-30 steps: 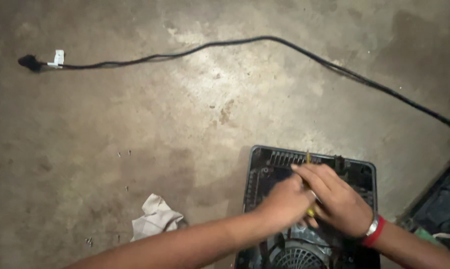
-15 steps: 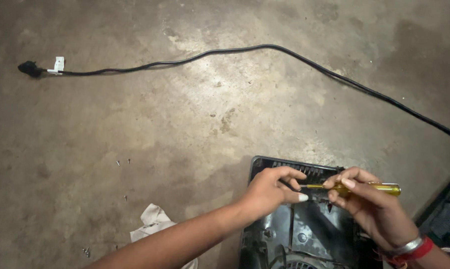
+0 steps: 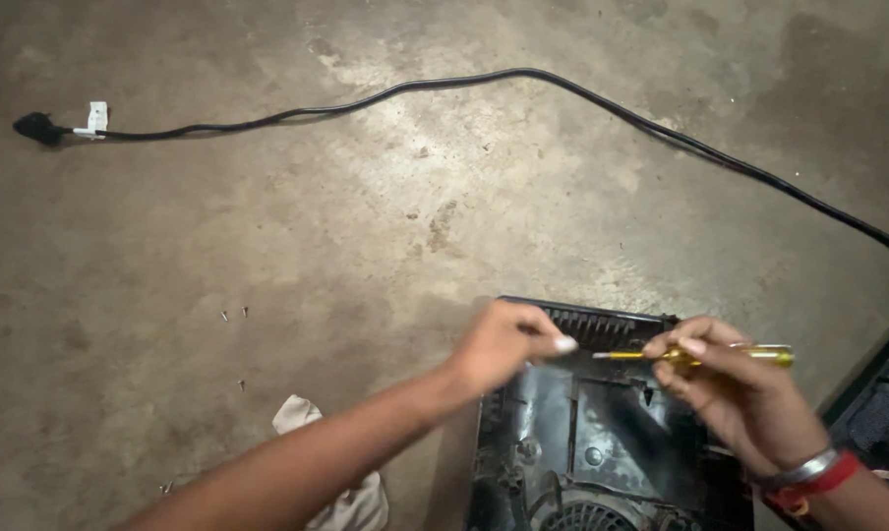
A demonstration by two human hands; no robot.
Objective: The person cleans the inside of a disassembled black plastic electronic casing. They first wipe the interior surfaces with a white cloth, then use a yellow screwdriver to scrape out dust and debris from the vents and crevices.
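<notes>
My right hand (image 3: 735, 393) grips a yellow-handled screwdriver (image 3: 705, 355), held level with its tip pointing left. My left hand (image 3: 503, 344) hovers over the upper left corner of an opened black appliance housing (image 3: 602, 433), thumb and fingertips pinched together just left of the screwdriver tip. Whether something small sits between those fingers cannot be made out. A round fan grille (image 3: 587, 516) shows at the housing's near edge. A bangle and red band (image 3: 808, 480) circle my right wrist.
A black power cord (image 3: 523, 77) runs across the concrete floor from a plug (image 3: 33, 126) at far left to the right edge. Small screws (image 3: 234, 315) lie scattered left. A crumpled white cloth (image 3: 351, 501) rests under my left forearm. A dark object (image 3: 882, 413) sits at right.
My left hand drew back to the left, away from the screwdriver tip, fingers now pinched. The right hand stayed nearly still. A second ago both hands were together over the housing.
</notes>
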